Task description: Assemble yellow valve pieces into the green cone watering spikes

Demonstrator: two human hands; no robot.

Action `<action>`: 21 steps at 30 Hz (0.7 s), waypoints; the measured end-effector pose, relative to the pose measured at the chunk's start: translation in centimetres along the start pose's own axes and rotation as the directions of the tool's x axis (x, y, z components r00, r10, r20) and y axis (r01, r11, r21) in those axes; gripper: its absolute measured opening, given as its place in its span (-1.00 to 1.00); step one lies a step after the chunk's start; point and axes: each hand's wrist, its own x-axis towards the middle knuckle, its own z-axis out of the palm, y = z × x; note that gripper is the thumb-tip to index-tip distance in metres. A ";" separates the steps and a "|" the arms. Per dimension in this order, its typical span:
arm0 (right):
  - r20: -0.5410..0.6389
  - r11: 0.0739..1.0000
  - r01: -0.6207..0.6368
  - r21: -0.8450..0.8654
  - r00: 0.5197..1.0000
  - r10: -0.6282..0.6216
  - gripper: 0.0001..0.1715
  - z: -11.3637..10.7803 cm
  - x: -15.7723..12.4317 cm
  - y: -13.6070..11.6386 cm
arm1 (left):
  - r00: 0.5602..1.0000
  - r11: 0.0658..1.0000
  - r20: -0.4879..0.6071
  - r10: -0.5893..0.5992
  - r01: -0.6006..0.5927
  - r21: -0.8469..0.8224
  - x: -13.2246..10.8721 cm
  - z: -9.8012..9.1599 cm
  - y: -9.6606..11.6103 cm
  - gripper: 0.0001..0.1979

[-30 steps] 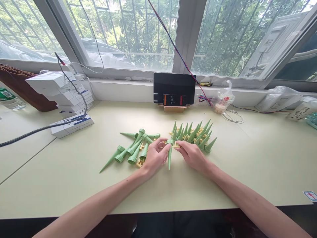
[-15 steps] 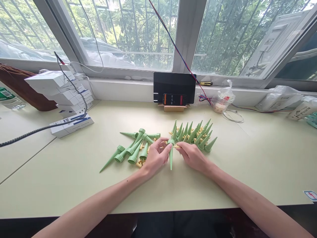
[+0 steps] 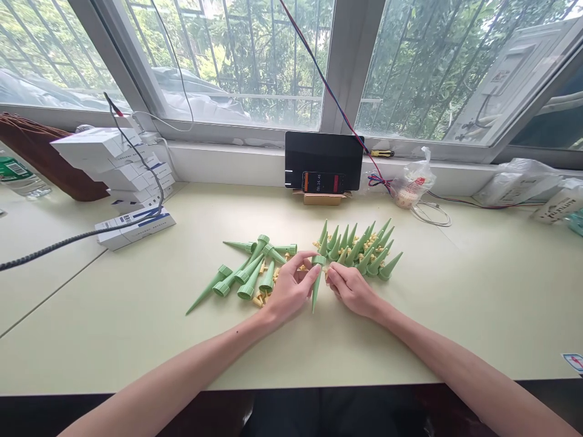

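Between the thumb and fingers of my left hand (image 3: 296, 282) is a green watering spike (image 3: 316, 285), its wide capped end up and its point toward me. My right hand (image 3: 350, 288) is closed just right of it, pinching a small yellow valve (image 3: 326, 274) at the spike's side; the fingers mostly cover it, and I cannot tell whether it sits in the spike. Left of my left hand lies a loose heap of green spikes (image 3: 248, 282), with small yellow valves (image 3: 259, 300) among them. Beyond my right hand, several green spikes (image 3: 364, 243) stand point up in rows, yellow valves fitted between.
A phone (image 3: 323, 182) showing a timer leans on a black tablet (image 3: 296, 152) over a small cardboard stand (image 3: 323, 198). White boxes (image 3: 136, 176) are stacked at the left, a dark cable (image 3: 82, 238) across them. A plastic bag (image 3: 412, 182) lies near the window.
My right hand's fingers have curled in more around the yellow valve, so less of it shows. The left hand still holds the spike in nearly the same place. The view has shifted slightly.
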 end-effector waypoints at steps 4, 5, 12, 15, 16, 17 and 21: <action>0.024 0.988 -0.077 0.134 0.997 0.074 -0.52 0.0 0.1 -0.1 | 1.000 1.000 0.006 -0.014 0.014 -0.008 0.0 0.0 -0.1 -0.68; 0.025 0.984 -0.084 0.157 0.996 0.081 -0.52 0.0 0.1 -0.1 | 1.000 1.000 0.007 -0.013 0.014 -0.011 0.0 0.0 -0.1 -0.68; -0.007 0.993 -0.036 0.112 0.999 0.037 -0.52 0.0 0.1 0.0 | 1.000 1.000 -0.029 -0.012 0.011 -0.026 0.0 0.1 0.0 -0.68; -0.029 0.999 0.004 0.041 1.000 -0.002 -0.53 -0.1 0.2 0.2 | 0.999 0.999 -0.043 -0.011 0.010 -0.040 0.1 0.2 0.0 -0.68; -0.034 1.000 0.019 0.014 0.999 -0.018 -0.54 -0.1 0.2 0.3 | 0.999 0.999 -0.044 -0.018 0.016 -0.044 0.1 0.2 0.0 -0.68; -0.038 0.999 0.037 -0.011 0.999 -0.037 -0.54 -0.1 0.2 0.4 | 0.999 0.998 -0.043 -0.029 0.027 -0.050 0.2 0.2 -0.1 -0.67; -0.069 0.988 0.118 -0.102 0.990 -0.125 -0.56 -0.2 0.3 0.4 | 0.996 0.994 -0.033 -0.082 0.079 -0.076 0.2 0.1 -0.1 -0.67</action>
